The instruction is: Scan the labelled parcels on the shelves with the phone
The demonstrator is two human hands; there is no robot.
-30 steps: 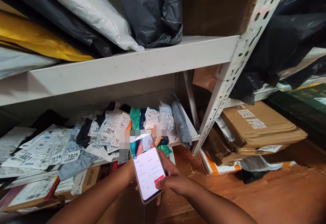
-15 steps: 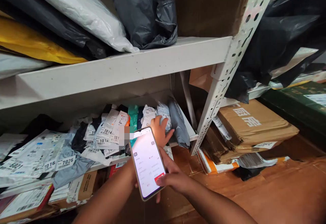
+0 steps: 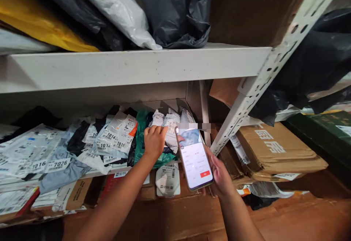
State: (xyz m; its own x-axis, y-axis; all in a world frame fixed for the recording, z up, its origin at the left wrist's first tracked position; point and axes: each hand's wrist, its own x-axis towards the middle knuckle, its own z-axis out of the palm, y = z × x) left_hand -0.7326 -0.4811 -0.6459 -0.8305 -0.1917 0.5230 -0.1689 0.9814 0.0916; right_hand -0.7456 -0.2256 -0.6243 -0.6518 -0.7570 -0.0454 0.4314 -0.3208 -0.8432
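My right hand (image 3: 221, 173) is wrapped around the side and back of a smartphone (image 3: 195, 160), whose lit screen faces me. The screen has a camera picture at its top and a red button low down. Over the lower shelf, my left hand (image 3: 155, 141) has its fingers curled down among the parcels, with a green plastic mailer (image 3: 140, 129) on its left and below it. White wrapped parcels (image 3: 172, 127) lie just to its right. What its fingertips grip is hidden behind the hand.
Labelled mailing bags (image 3: 115, 135) crowd the lower shelf on the left. A white shelf beam (image 3: 142, 69) runs above my hands, joining a perforated upright (image 3: 233, 118). Stacked cardboard boxes (image 3: 279, 149) stand right. Beneath the shelf sits a white labelled packet (image 3: 168, 180).
My right hand has shifted right with the phone, its thumb off the screen. My left hand has come from behind the phone to the left, fingers now curled instead of spread.
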